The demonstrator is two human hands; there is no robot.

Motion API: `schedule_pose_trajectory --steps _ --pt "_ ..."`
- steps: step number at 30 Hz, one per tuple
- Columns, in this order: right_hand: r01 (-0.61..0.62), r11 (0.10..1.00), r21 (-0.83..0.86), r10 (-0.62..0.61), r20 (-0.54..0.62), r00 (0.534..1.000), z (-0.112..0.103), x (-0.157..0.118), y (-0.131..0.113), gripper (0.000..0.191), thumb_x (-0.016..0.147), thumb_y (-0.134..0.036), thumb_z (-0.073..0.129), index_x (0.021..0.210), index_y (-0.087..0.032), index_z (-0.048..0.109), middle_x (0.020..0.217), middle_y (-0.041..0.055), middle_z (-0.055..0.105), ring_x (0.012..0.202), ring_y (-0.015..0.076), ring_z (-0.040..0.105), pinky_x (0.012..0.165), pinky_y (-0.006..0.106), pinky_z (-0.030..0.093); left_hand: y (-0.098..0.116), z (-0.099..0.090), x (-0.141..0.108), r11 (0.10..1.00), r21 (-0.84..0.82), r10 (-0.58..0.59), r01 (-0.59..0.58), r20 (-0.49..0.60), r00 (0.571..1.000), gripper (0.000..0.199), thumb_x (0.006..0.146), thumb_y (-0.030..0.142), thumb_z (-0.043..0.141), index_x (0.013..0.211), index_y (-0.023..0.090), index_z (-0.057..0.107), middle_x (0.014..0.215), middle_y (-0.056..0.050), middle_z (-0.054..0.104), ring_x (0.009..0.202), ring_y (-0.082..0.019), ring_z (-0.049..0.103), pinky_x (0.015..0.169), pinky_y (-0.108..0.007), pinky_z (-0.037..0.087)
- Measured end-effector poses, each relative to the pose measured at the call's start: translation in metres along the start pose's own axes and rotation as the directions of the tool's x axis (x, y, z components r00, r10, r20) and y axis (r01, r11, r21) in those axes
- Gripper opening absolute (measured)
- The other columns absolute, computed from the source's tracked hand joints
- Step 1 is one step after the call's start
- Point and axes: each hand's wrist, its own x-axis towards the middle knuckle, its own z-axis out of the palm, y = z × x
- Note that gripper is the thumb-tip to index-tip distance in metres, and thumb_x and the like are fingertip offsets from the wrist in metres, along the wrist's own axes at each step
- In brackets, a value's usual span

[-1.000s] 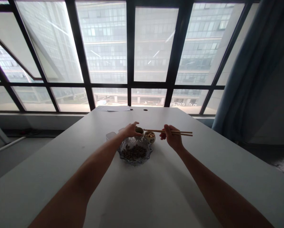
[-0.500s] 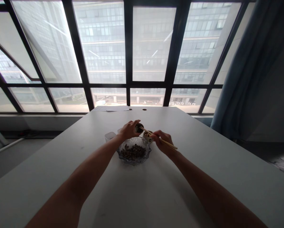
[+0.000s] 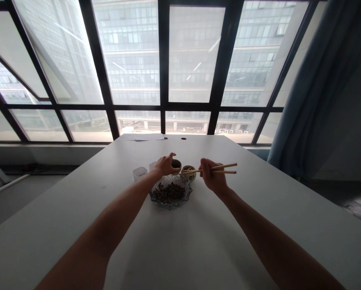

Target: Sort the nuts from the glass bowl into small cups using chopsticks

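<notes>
My left hand (image 3: pixel 165 164) is round a small dark-mouthed cup (image 3: pixel 176 164), thumb across its near side and one finger raised. My right hand (image 3: pixel 213 175) holds a pair of wooden chopsticks (image 3: pixel 225 172), their thin ends pointing left over a white cup (image 3: pixel 189 175) with dark markings and pale pieces inside. Just nearer stands a clear scalloped glass bowl (image 3: pixel 170 205), lined with crinkled clear plastic and holding dark brown pieces (image 3: pixel 168 192). What the chopstick tips touch is too small to tell.
A translucent square container (image 3: pixel 140 173) stands left of the bowl, with another (image 3: pixel 152 165) partly behind my left hand. White papers (image 3: pixel 142 137) lie at the far edge of the white table (image 3: pixel 174 245). Windows lie beyond, and a blue curtain (image 3: pixel 307 92) hangs at the right.
The dark-mouthed cup has moved slightly down and left and looks more upright. My right hand has shifted right, drawing the chopsticks out of that cup and turning them nearly level.
</notes>
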Motion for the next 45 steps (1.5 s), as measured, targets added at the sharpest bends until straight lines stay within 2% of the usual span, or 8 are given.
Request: schedule_pose_trajectory --steps 6,13,18,24,32,36,39,45 --pt "-0.143 0.982 0.123 0.093 0.343 0.935 0.009 -0.001 0.001 0.052 0.090 -0.065 0.052 0.065 -0.020 0.057 0.050 0.0008 0.059 0.043 0.0119 0.053 0.041 0.022 0.039 0.004 -0.003 0.000 0.988 -0.002 -0.152 0.152 0.083 0.985 0.074 0.075 0.052 0.071 0.136 0.018 0.047 0.119 -0.018 0.069 0.106 -0.033 0.067 0.083 -0.038 0.053" --pt "-0.161 0.977 0.139 0.070 0.505 0.860 0.011 -0.004 0.001 0.051 0.090 -0.061 0.053 0.062 -0.019 0.056 0.053 0.0020 0.061 0.045 0.0125 0.056 0.043 0.023 0.043 -0.006 -0.003 -0.011 0.998 0.021 -0.062 0.060 0.084 0.995 0.071 0.082 0.058 0.064 0.138 0.017 0.047 0.128 -0.018 0.066 0.119 -0.036 0.062 0.102 -0.048 0.045" --pt "-0.186 0.982 0.042 0.151 0.417 0.896 -0.006 0.007 -0.008 0.055 0.090 -0.066 0.048 0.065 -0.019 0.059 0.047 0.0009 0.057 0.040 0.0119 0.052 0.040 0.022 0.039 -0.044 -0.016 -0.044 0.997 0.025 0.081 -0.078 -0.181 0.980 0.053 0.092 0.055 0.052 0.127 0.017 0.056 0.128 -0.015 0.066 0.123 -0.033 0.059 0.116 -0.056 0.029" --pt "-0.208 0.978 0.020 0.175 0.471 0.865 -0.022 0.013 -0.014 0.062 0.087 -0.073 0.048 0.060 -0.018 0.057 0.042 0.0002 0.054 0.035 0.0107 0.049 0.037 0.022 0.038 -0.093 -0.019 -0.095 0.997 -0.065 -0.060 0.036 -0.416 0.908 0.056 0.090 0.061 0.051 0.125 0.017 0.055 0.129 -0.017 0.063 0.122 -0.034 0.057 0.105 -0.054 0.043" --pt "-0.242 0.961 0.135 0.129 0.557 0.820 0.002 -0.001 -0.011 0.057 0.085 -0.072 0.055 0.064 -0.019 0.058 0.052 0.0023 0.062 0.044 0.0130 0.058 0.043 0.023 0.046 -0.111 0.004 -0.119 0.917 -0.337 -0.317 0.214 -0.290 0.903 0.087 0.076 0.069 0.064 0.142 0.018 0.037 0.127 -0.019 0.062 0.110 -0.033 0.064 0.092 -0.049 0.052" --pt "-0.268 0.942 0.200 0.160 0.433 0.887 0.010 -0.006 -0.008 0.056 0.084 -0.073 0.055 0.066 -0.019 0.060 0.050 0.0020 0.062 0.044 0.0135 0.057 0.042 0.024 0.047 -0.109 0.003 -0.118 0.905 -0.340 -0.351 0.257 -0.254 0.901 0.090 0.074 0.066 0.069 0.142 0.018 0.037 0.097 -0.011 0.070 0.088 -0.028 0.068 0.081 -0.044 0.054" --pt "-0.249 0.948 0.200 0.178 0.316 0.932 0.010 -0.007 -0.008 0.057 0.084 -0.073 0.054 0.066 -0.019 0.060 0.049 0.0017 0.060 0.041 0.0123 0.054 0.039 0.023 0.044 -0.109 0.002 -0.117 0.901 -0.365 -0.343 0.236 -0.264 0.901 0.085 0.074 0.062 0.070 0.141 0.018 0.040 0.092 -0.008 0.069 0.082 -0.024 0.067 0.079 -0.039 0.054" --pt "-0.257 0.945 0.204 0.170 0.363 0.916 0.015 -0.011 -0.005 0.054 0.086 -0.070 0.055 0.067 -0.020 0.061 0.053 0.0032 0.064 0.044 0.0145 0.058 0.041 0.026 0.048 -0.104 -0.001 -0.117 0.902 -0.358 -0.347 0.242 -0.268 0.899 0.087 0.073 0.060 0.071 0.141 0.014 0.043 0.086 -0.006 0.067 0.076 -0.023 0.066 0.074 -0.036 0.054"
